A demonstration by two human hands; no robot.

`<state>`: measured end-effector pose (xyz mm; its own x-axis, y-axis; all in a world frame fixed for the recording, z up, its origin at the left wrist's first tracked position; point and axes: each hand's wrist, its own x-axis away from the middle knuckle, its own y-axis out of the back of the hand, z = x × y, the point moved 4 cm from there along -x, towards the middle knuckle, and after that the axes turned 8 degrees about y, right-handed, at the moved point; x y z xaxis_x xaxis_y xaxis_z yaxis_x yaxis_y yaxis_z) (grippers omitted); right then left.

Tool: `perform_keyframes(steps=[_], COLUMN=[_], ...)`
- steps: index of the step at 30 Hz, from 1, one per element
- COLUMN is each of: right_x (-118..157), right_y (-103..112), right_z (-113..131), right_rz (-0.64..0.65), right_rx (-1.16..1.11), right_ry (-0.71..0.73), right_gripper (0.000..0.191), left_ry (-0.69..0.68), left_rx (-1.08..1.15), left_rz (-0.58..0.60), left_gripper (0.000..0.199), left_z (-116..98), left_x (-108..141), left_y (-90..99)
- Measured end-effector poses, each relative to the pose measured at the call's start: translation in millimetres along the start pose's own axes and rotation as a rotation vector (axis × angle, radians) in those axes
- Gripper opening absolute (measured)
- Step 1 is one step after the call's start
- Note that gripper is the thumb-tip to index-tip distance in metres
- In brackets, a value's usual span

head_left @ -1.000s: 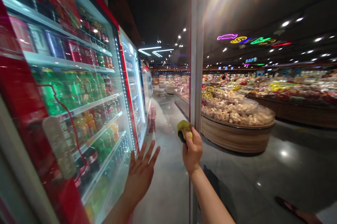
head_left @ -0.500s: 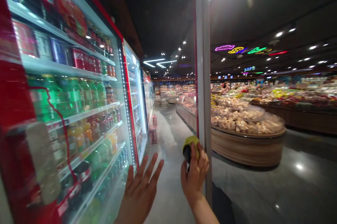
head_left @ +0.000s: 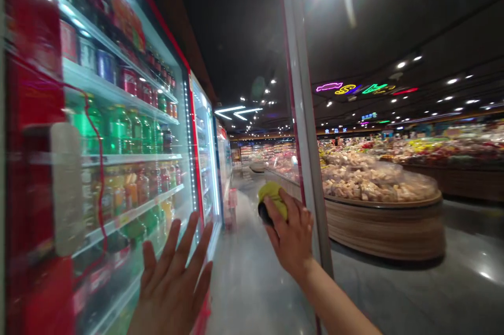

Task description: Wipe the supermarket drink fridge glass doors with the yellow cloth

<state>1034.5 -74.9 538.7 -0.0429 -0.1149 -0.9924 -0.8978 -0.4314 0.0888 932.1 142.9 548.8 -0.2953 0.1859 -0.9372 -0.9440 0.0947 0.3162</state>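
Note:
My right hand (head_left: 293, 230) is closed around a rounded yellow and black wiping pad (head_left: 275, 198), held against or close to the glass door (head_left: 252, 25) near its grey frame (head_left: 309, 98). Whether the pad is a sponge or a folded cloth I cannot tell. Fingers spread wide, my left hand (head_left: 173, 272) is raised with its palm toward the glass and holds nothing. I cannot tell if it touches the pane. To the left is a lit red drinks fridge (head_left: 129, 156) with shelves of bottles and cans.
A red cord (head_left: 101, 167) and a pale rectangular piece (head_left: 66, 188) show at the far left. Another lit fridge (head_left: 205, 151) stands farther along the aisle (head_left: 244, 272). On the right is a rounded wooden display stand (head_left: 386, 230) heaped with packaged goods.
My right hand has moved the pad left and slightly up across the view. My left hand has shifted left and stays spread. The view has turned and tilted slightly.

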Motion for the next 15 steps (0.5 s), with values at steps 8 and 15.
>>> perform_keyframes(steps=[8, 15], right_x=[23.3, 68.5], right_y=[10.9, 27.7], right_z=[-22.4, -7.7], right_rz=[-0.049, 0.046], right_rx=[0.027, 0.026], right_ry=[-0.092, 0.002], right_gripper=[0.051, 0.057], left_ry=[-0.032, 0.072], left_rx=[-0.152, -0.262], left_rz=[-0.017, 0.117], left_gripper=[0.071, 0.059], left_z=[5.2, 1.0], left_x=[65.2, 77.5], left_y=[-11.0, -18.2])
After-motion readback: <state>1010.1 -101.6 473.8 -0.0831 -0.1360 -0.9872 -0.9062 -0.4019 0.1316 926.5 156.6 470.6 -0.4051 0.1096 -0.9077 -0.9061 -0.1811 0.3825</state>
